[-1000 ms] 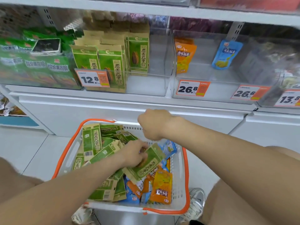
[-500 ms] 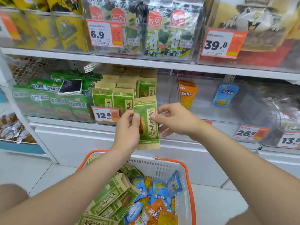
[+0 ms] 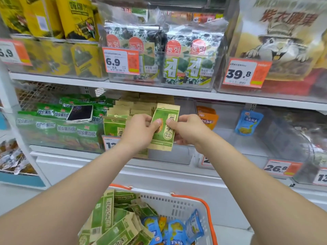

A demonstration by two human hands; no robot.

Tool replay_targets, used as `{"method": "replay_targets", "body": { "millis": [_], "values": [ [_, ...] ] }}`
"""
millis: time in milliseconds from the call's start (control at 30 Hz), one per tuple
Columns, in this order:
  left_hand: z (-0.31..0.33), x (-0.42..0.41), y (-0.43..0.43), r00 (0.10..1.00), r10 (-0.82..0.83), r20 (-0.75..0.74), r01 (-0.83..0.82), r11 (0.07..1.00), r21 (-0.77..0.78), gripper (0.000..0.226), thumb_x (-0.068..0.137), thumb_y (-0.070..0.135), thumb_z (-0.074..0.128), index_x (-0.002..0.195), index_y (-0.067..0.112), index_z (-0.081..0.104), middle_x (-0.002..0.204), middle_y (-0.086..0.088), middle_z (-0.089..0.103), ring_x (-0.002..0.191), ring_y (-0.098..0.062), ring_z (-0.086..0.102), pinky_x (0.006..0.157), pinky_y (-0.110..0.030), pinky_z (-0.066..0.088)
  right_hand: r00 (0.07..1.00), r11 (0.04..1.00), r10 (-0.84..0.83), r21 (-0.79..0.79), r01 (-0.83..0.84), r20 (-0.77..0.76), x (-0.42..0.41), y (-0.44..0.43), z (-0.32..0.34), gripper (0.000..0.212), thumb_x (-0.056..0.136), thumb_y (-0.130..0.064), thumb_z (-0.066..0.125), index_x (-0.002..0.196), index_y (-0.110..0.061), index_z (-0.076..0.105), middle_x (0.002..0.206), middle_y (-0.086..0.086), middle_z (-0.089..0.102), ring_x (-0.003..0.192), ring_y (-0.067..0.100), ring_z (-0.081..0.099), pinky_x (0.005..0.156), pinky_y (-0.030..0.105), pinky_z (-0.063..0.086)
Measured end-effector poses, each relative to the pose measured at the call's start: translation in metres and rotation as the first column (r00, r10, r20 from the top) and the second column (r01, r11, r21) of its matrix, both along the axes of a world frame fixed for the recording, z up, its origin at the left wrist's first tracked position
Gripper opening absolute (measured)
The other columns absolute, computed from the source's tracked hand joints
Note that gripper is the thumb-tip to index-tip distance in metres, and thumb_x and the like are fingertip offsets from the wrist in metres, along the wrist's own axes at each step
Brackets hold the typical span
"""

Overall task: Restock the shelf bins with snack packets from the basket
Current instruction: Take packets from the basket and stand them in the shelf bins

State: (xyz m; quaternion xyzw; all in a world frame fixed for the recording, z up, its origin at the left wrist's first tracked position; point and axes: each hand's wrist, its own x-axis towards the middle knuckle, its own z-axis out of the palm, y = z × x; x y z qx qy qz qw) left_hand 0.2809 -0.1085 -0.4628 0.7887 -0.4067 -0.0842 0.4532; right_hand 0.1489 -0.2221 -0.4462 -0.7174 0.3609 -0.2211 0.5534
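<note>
Two hands hold one green and tan snack packet [image 3: 163,127] up in front of the clear shelf bin [image 3: 184,154]. Far to the left of the grip, green packets [image 3: 58,129] fill the next bin, and a phone [image 3: 80,113] lies on top of them. Just left of the grip stand more green and tan packets [image 3: 113,126] of the same kind, with a price tag [image 3: 110,143] that starts with 1; the rest is hidden by the arm. The left hand [image 3: 139,132] pinches the packet's left edge, thumb on the front. The packet stands upright, a little tilted, with big Chinese writing and a seed picture on it. The right hand [image 3: 188,129] pinches the right edge the same way, thumb pressed on the front. Right of the grip sit orange packets [image 3: 208,118], then a blue packet [image 3: 248,122], with a tag reading 26.8 [image 3: 278,167] below. Above the grip, tags read 6.9 [image 3: 121,61] and 39.8 [image 3: 245,72]. Below the grip, the white basket [image 3: 177,204] with orange handles holds more green packets and some blue ones.
</note>
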Motion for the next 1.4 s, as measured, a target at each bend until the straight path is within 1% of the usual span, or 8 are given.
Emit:
{"method": "replay_targets", "body": {
  "millis": [167,300,500,667,833,1133,1267,1400],
  "values": [
    [0.002,0.007,-0.005,0.825,0.264,0.499,-0.319,0.947,0.026,0.026,0.093,0.050,0.063,0.083,0.027,0.068,0.090,0.003,0.067,0.090,-0.029,0.065,0.067,-0.037,0.051,0.974,0.924,-0.219,-0.333,0.190,-0.053,0.022,-0.027,-0.018,0.042,0.100,-0.044,0.062,0.130,-0.014,0.065,0.121,0.004,0.071,0.111,0.024,0.067,0.100,0.045,0.054],
    [-0.013,0.022,-0.011,0.721,0.249,0.646,-0.336,0.942,0.012,0.049,0.078,0.055,0.072,0.110,0.023,0.054,0.113,-0.002,0.052,0.109,-0.030,0.047,0.089,-0.045,0.041,0.954,0.872,-0.293,-0.391,0.295,0.068,0.037,-0.039,-0.026,0.036,0.102,-0.036,0.062,0.132,-0.017,0.055,0.111,0.007,0.069,0.110,0.032,0.063,0.095,0.046,0.052],
    [-0.027,0.035,-0.019,0.722,0.152,0.675,-0.395,0.891,0.222,0.084,0.070,0.069,0.075,0.136,0.026,0.045,0.145,-0.004,0.045,0.144,-0.034,0.029,0.110,-0.061,0.030,0.948,0.845,-0.287,-0.503,0.184,-0.136,0.053,-0.053,-0.044,0.033,0.102,-0.025,0.063,0.132,-0.018,0.054,0.112,0.014,0.066,0.107,0.037,0.060,0.079,0.034,0.042],
    [-0.030,0.037,-0.024,0.715,0.174,0.678,-0.394,0.900,0.185,0.085,0.066,0.067,0.078,0.132,0.026,0.043,0.139,-0.004,0.048,0.132,-0.034,0.037,0.103,-0.058,0.031,0.938,0.875,-0.272,-0.461,0.149,-0.213,0.066,-0.056,-0.050,0.033,0.097,-0.021,0.070,0.127,-0.013,0.061,0.120,0.018,0.066,0.112,0.038,0.063,0.091,0.037,0.051],
    [-0.032,0.039,-0.029,0.717,0.180,0.673,-0.398,0.899,0.184,0.085,0.065,0.066,0.079,0.131,0.026,0.044,0.139,-0.005,0.047,0.133,-0.035,0.036,0.104,-0.059,0.033,0.927,0.888,-0.303,-0.419,0.190,-0.221,0.077,-0.061,-0.054,0.022,0.090,-0.023,0.077,0.108,-0.012,0.068,0.109,0.013,0.070,0.105,0.033,0.067,0.079,0.027,0.045],
    [-0.029,0.035,-0.019,0.712,0.219,0.667,-0.378,0.920,0.101,0.088,0.063,0.073,0.082,0.129,0.025,0.047,0.137,-0.005,0.047,0.130,-0.034,0.037,0.103,-0.057,0.033,0.907,0.905,-0.252,-0.414,0.097,-0.338,0.059,-0.050,-0.044,0.025,0.090,-0.025,0.076,0.096,-0.012,0.057,0.099,0.007,0.053,0.091,0.027,0.052,0.076,0.031,0.045],
    [-0.025,0.027,-0.010,0.721,0.208,0.661,-0.313,0.949,0.042,0.083,0.064,0.064,0.086,0.127,0.026,0.049,0.133,-0.002,0.049,0.128,-0.032,0.037,0.100,-0.053,0.033,0.885,0.707,-0.304,-0.707,-0.038,-0.352,0.043,-0.028,-0.034,0.005,0.086,-0.012,0.060,0.087,-0.009,0.063,0.087,0.014,0.060,0.084,0.043,0.063,0.066,0.037,0.049],
    [-0.021,0.018,0.000,0.694,0.183,0.696,-0.196,0.979,-0.062,0.054,0.071,0.033,0.087,0.112,0.023,0.053,0.115,-0.003,0.049,0.111,-0.031,0.042,0.087,-0.045,0.034,0.927,0.591,-0.204,-0.794,-0.139,-0.314,0.026,-0.004,-0.016,0.018,0.079,-0.015,0.052,0.078,-0.015,0.070,0.077,0.010,0.063,0.071,0.038,0.059,0.062,0.039,0.055]
  ]
}}
